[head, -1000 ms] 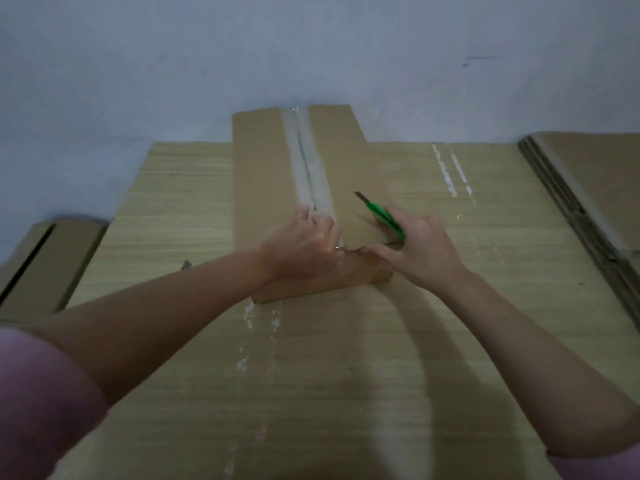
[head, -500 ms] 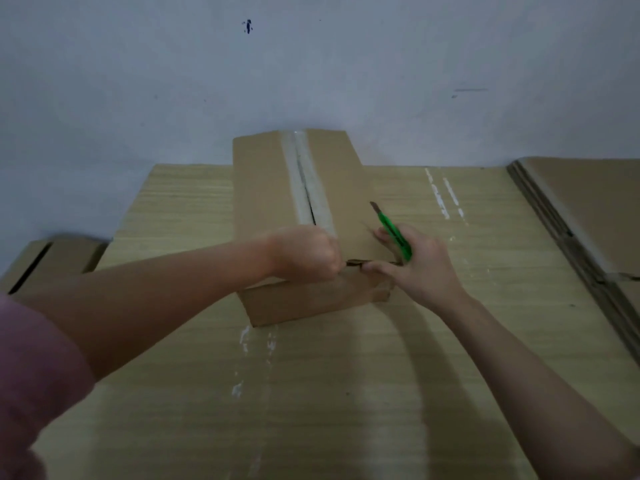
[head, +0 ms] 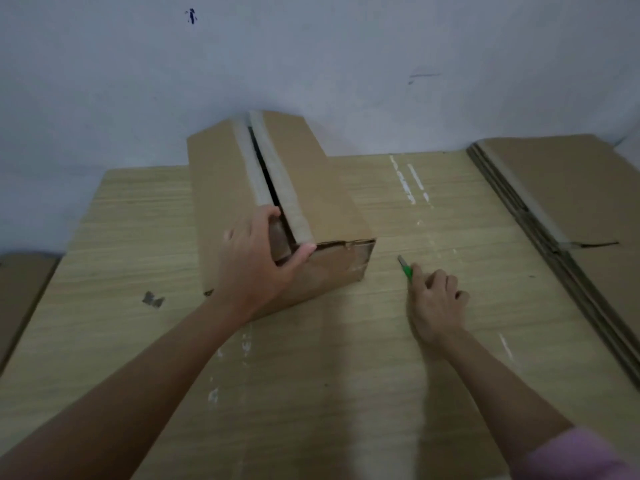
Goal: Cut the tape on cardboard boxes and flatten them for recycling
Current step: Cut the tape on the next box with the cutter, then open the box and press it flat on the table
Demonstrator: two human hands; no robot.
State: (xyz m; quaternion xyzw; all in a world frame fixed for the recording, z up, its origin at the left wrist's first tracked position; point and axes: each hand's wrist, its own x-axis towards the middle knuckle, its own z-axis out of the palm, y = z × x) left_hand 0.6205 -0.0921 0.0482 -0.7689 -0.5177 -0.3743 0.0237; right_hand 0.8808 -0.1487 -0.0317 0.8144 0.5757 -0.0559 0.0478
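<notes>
A long brown cardboard box [head: 325,202] lies on the wooden table [head: 121,237], its far end toward the wall. The tape strip [head: 287,195] along its top is slit, and a dark gap shows between the flaps. My left hand [head: 256,265] grips the near end of the left flap, thumb across the gap, fingers curled over the flap edge. To the right of the box, my right hand [head: 436,303] rests on the table and holds a green utility knife [head: 406,267], its tip pointing away from me. The knife is clear of the box.
A stack of flattened cardboard [head: 568,216] lies along the table's right side. Another flat piece of cardboard [head: 20,292] sits beyond the left edge. A small scrap of tape [head: 153,299] lies on the table left of the box. A grey wall stands behind.
My right hand has pulled the knife away from the box end down to the table on the right. My left hand has opened from a fist and taken hold of the left flap's near end.
</notes>
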